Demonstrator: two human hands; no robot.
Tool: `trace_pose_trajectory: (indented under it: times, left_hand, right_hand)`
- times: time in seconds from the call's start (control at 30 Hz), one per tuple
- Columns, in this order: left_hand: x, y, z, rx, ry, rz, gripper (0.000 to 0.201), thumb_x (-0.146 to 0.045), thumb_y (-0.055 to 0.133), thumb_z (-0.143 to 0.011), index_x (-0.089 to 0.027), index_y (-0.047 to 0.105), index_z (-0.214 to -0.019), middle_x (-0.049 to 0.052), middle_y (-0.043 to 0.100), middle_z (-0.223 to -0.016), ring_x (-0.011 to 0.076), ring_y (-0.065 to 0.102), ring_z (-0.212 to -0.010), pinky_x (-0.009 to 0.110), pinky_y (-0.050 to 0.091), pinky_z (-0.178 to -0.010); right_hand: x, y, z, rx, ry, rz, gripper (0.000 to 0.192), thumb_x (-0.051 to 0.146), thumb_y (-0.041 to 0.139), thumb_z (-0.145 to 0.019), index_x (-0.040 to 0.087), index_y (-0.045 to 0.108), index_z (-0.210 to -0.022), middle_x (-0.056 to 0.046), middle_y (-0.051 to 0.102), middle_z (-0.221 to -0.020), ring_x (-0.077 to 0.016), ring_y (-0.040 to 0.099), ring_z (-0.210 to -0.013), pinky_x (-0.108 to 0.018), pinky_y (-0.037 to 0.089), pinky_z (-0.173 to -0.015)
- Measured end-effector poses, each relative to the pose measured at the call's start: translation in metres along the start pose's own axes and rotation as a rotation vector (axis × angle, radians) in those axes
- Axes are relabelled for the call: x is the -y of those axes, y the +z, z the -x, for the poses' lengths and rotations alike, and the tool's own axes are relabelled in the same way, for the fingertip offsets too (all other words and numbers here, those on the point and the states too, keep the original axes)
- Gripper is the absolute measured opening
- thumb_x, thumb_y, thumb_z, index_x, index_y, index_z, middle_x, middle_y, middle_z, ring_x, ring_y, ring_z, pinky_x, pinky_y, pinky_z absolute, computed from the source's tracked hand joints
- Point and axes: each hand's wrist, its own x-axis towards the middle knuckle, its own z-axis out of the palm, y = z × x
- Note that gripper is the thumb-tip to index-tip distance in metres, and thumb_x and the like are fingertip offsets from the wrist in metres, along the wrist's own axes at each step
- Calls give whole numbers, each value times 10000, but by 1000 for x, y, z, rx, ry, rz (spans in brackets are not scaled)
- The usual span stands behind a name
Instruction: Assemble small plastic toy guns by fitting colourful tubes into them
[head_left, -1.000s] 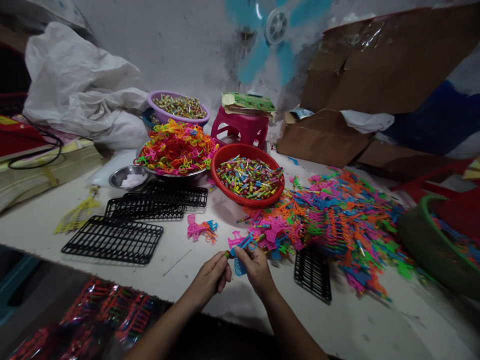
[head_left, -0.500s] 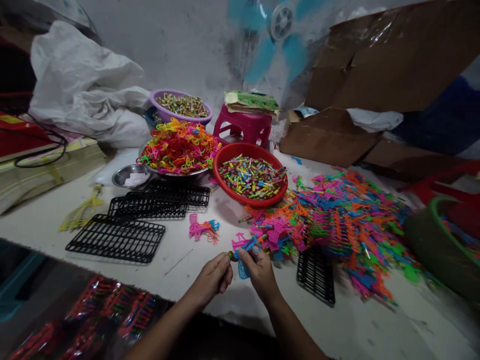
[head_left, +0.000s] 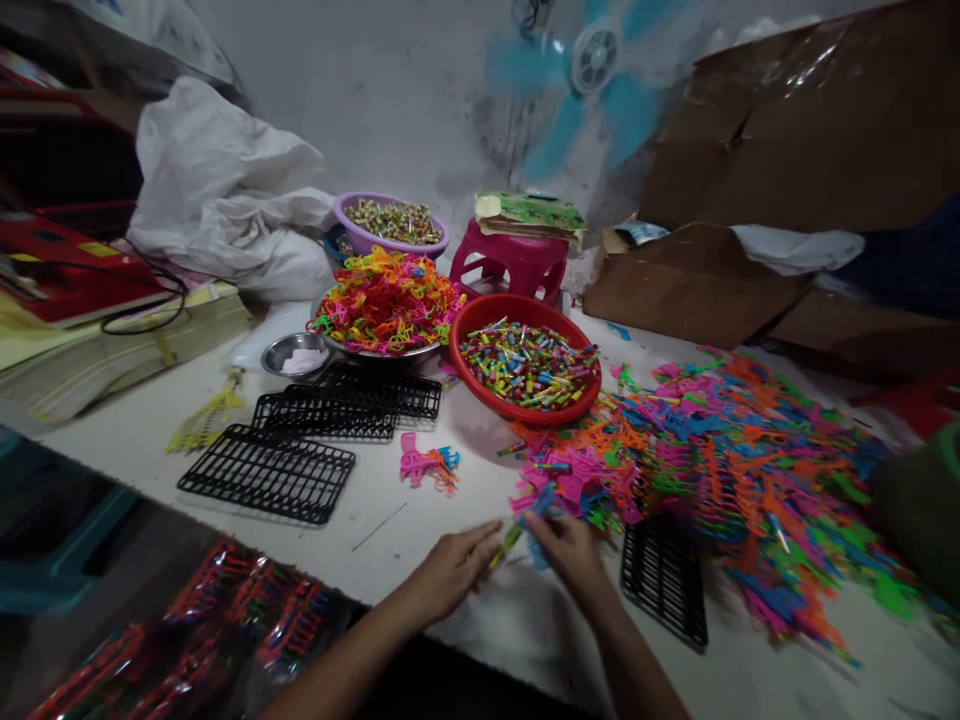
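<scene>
Head view, only camera. Clock positions taken from the two hands, 12 being straight away from the wearer.

Right hand: thumb and forefinger pinch a blue plastic piece, which lies over the near side of the table. Curled remaining fingers partly hidden.

Left hand: just to the 9 o'clock side of the right; fingers extended and held close together, tips at a yellow-green stick. Some blur here; cannot tell whether they grip the stick or only touch it. Stick slants, its upper end meeting the blue piece; the joint itself not resolved.

12 o'clock: red basin full of short striped sticks; magenta stool beyond it.

11 o'clock: heap of bright plastic shapes in a wide metal bowl; purple basin behind.

10 o'clock: small pink, orange and blue cluster near the hands; farther out, overlapping black racks and a small metal bowl with white material.

Between 9 and 10: one black rack lying flat in front of the others.

1 to 3 o'clock: broad loose pile of coloured plastic pieces, nearest edge close to the right hand.

3 o'clock: another black rack, flat, beside the right wrist.
</scene>
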Motion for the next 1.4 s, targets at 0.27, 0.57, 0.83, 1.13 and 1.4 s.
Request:
trace_pose_trajectory:
  times: [0.27,0.57,0.83,1.13,1.4]
  left_hand:
    - [43,-71,-21,-555,47,-898,347,-228,449,-809,-171,493,-1148,117,474,-1214,258,401,-1119,414,331,-938]
    - [51,-41,20,-683,-77,-916,321,-372,504,-775,-157,528,-1013,96,506,-913,236,486,-865,346,413,-765]
    - [27,-32,15,-330,-196,-674,577,-370,649,-657,-191,448,-1168,68,491,-984,207,520,-850,294,414,-725]
    - [35,-45,15,-253,-172,-724,223,-209,560,-704,-172,541,-923,60,540,-898,206,505,-870,294,382,-771]
    - [38,-20,6,-375,-133,-574,273,-225,543,-719,-133,545,-976,85,565,-920,210,526,-875,326,407,-794]
  right_hand:
    - [14,-11,-28,-387,-213,538,486,522,340,-810,128,599,-924,-133,599,-809,-231,550,-708,-326,412,-637]
    - [11,118,-55,-11,-235,485,179,348,524,-762,192,540,-675,-42,570,-684,-178,531,-642,-255,367,-569]
    - [15,35,-46,-1,-198,-39,304,478,556,-742,191,503,-657,6,536,-553,-147,528,-505,-251,410,-486]
    - [-27,31,-28,207,-823,371,238,176,417,-851,216,640,-921,-92,568,-1140,-211,503,-1078,-394,437,-869]
    - [-32,52,-3,-46,-698,386,293,113,406,-815,184,592,-1029,-103,601,-1029,-204,546,-976,-389,464,-840]
